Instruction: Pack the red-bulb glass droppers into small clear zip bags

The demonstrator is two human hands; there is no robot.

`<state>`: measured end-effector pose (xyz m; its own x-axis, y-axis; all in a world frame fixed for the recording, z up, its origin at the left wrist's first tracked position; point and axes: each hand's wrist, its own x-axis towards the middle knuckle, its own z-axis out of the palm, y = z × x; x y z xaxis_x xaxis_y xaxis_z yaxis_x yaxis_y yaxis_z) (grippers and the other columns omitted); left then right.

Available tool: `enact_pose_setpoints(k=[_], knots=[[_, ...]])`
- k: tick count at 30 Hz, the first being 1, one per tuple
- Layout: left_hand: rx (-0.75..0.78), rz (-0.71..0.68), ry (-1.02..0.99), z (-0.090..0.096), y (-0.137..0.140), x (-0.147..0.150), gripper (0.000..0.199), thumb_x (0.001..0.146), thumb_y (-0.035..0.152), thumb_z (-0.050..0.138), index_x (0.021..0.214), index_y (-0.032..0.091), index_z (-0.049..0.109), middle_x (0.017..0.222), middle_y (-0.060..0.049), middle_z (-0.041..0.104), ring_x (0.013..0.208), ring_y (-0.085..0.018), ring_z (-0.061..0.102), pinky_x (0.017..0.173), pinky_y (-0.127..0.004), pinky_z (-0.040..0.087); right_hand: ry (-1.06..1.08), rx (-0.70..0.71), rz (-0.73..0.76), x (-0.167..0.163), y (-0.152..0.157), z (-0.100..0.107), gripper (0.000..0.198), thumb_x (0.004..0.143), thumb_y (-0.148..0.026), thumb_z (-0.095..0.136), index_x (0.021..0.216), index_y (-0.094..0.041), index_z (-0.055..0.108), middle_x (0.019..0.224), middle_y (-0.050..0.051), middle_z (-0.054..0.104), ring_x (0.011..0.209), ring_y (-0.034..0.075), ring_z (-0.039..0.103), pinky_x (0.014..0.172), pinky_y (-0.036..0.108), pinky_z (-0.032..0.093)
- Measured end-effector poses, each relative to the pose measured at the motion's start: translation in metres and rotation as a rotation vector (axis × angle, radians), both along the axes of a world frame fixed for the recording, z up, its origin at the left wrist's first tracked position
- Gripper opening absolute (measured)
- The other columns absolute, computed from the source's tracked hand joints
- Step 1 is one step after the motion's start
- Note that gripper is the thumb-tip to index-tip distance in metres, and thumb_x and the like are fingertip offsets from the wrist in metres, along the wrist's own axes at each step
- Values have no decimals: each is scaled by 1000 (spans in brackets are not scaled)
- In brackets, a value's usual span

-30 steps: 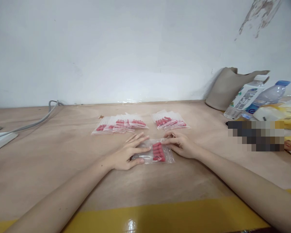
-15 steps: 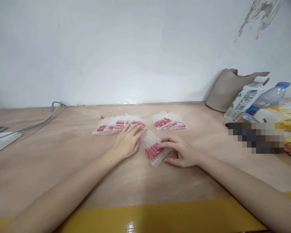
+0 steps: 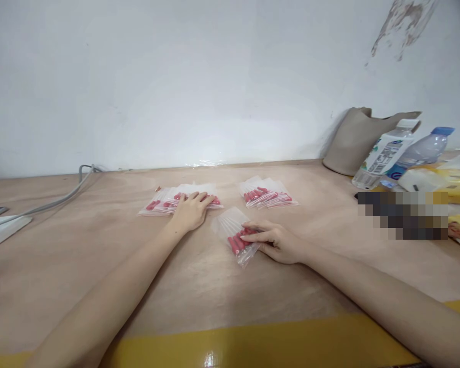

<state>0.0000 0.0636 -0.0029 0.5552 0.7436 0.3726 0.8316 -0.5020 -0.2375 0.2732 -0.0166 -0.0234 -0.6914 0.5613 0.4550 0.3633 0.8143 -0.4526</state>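
A fanned stack of small clear plastic bags (image 3: 230, 221) with red pieces inside lies on the near middle of the table. My right hand (image 3: 276, 242) grips its right side, fingers on top over the red pieces and the thumb low at the edge. Farther off to the left is a row of overlapping bags (image 3: 164, 198) with the same red contents. My left hand (image 3: 192, 211) rests palm down on that row's right part, fingers stretched out, hiding some bags. Another fan of bags (image 3: 267, 193) sits behind my right hand, untouched.
Two plastic bottles (image 3: 383, 158) lean at the right by a grey-brown container (image 3: 345, 140) against the wall. Yellow packaging (image 3: 437, 179) and a blurred-out dark item (image 3: 402, 214) lie in front. A grey cable (image 3: 61, 199) runs along the left, above a white flat object (image 3: 7, 230).
My left hand has shifted left, away from the near stack, onto the left row. My right hand's fingers have moved left over the stack and closed on it.
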Motion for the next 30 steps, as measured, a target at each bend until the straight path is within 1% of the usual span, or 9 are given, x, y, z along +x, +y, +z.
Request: enact_pose_setpoints(k=[5,11,14,17,20,22,26,28,30], knots=[[12,20,-1,-3,-2,-22,38,87,18,38,123,24,50,127,-11,51,115,-30,45,90,-51,32,8,43,-150,-12,1,-6,37,82,-15,48,115,-24,61,122,12,56,109,24,55,90,42,46],[55,62,-23,-9,-3,-28,39,86,19,38,121,22,53,126,-12,51,118,-31,43,94,-57,27,10,154,-418,-36,22,-20,34,81,-14,47,109,-20,64,114,12,60,104,23,57,89,37,46],[151,72,-24,-9,-7,-25,36,84,20,41,117,21,56,128,-14,49,121,-34,38,97,-63,17,78,70,-500,-47,38,-14,29,81,-16,47,99,-18,69,107,12,64,98,22,60,88,36,45],[239,37,-42,-4,-14,-18,34,83,25,46,114,19,58,129,-14,48,123,-34,36,101,-62,10,269,-137,-651,-59,54,-8,28,80,-19,48,97,-17,70,103,9,67,96,21,62,89,34,45],[245,-35,-63,1,-23,-3,38,81,34,52,115,17,57,128,-14,49,120,-33,40,102,-57,17,431,-320,-767,-73,63,-6,30,79,-24,48,100,-20,69,101,4,69,97,21,62,87,34,45],[223,-73,-65,4,-25,9,40,79,33,54,117,18,55,128,-13,49,113,-32,45,97,-52,28,423,-361,-706,-80,64,-4,29,79,-25,46,96,-22,70,97,2,70,92,20,63,84,33,46],[164,-184,-58,8,-16,24,47,76,17,54,123,18,50,126,-11,51,109,-28,48,89,-42,39,260,-208,-598,-68,60,16,25,76,-28,50,88,-22,71,98,3,68,94,20,60,87,33,43],[127,-294,-17,8,-8,27,48,76,11,50,124,17,50,126,-10,51,114,-26,47,93,-39,38,168,-68,-762,-47,66,29,29,78,-36,48,88,-20,71,100,7,66,101,24,56,92,39,38],[88,-373,27,6,-2,29,46,77,8,48,123,16,50,126,-10,52,117,-25,46,97,-38,37,51,-40,-1097,-20,79,39,39,74,-47,52,94,-17,68,111,13,60,111,33,48,95,50,31]])
